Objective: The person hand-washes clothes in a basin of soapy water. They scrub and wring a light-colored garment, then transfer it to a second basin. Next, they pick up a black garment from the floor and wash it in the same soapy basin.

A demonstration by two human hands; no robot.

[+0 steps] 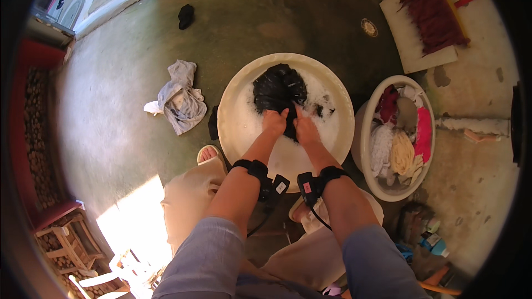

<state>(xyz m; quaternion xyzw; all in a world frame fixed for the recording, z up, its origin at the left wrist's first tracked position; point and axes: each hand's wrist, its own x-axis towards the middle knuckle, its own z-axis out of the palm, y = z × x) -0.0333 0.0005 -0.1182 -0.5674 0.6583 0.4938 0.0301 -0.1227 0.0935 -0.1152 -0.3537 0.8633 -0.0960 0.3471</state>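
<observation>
A wide cream plastic basin (232, 153) stands on the floor in front of me, filled with sudsy water (249, 128). In it lies a wet, bunched black garment (276, 85), partly above the foam. My left hand (275, 122) grips its near left side, thumb pointing inward. Close beside it, my right hand (306, 128) grips the near right side of the same cloth. Some fingers of both hands are hidden by the fabric and suds. A small dark bit of cloth (322, 110) shows through the foam to the right.
To the right stands an oval white tub (361, 149) of mixed clothes. Grey clothing (183, 99) lies on the floor at left, a black item (185, 16) beyond it. A maroon mop head (434, 14) rests on a slab at the upper right. A blue bottle (433, 244) is at lower right.
</observation>
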